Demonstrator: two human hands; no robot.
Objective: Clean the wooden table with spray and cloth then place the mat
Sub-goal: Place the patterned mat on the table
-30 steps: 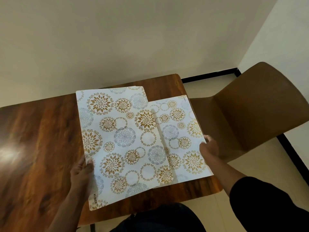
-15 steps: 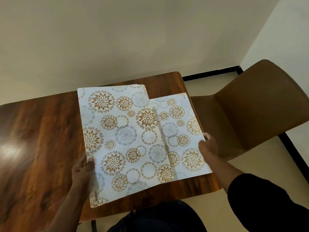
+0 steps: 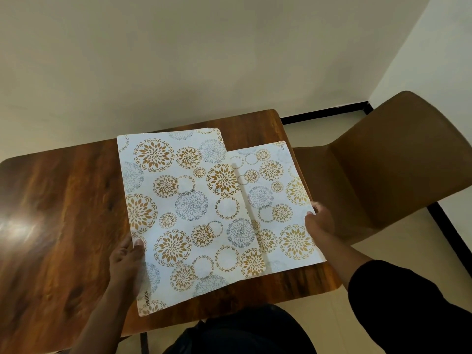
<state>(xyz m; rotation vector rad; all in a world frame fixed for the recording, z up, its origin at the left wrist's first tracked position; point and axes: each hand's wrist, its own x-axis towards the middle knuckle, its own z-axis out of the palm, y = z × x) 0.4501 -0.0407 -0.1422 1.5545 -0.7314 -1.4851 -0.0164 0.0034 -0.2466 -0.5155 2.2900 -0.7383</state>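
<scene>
Two white mats printed with gold and grey flower circles overlap on the wooden table (image 3: pixel 58 200). The larger left mat (image 3: pixel 184 208) lies on top, its near corner marked KUBER. My left hand (image 3: pixel 126 267) grips its left edge, thumb on the top face. The right mat (image 3: pixel 278 200) lies partly under it and reaches the table's right edge. My right hand (image 3: pixel 319 221) holds that mat's right edge. No spray bottle or cloth is in view.
A brown moulded chair (image 3: pixel 383 169) stands close to the table's right side. A cream wall runs behind the table, with black skirting at the floor. My dark-clothed lap (image 3: pixel 242 333) is at the table's near edge.
Both mats have shifted a little toward the far side of the table with my hands still on their edges. The overlap between them looks much the same.
</scene>
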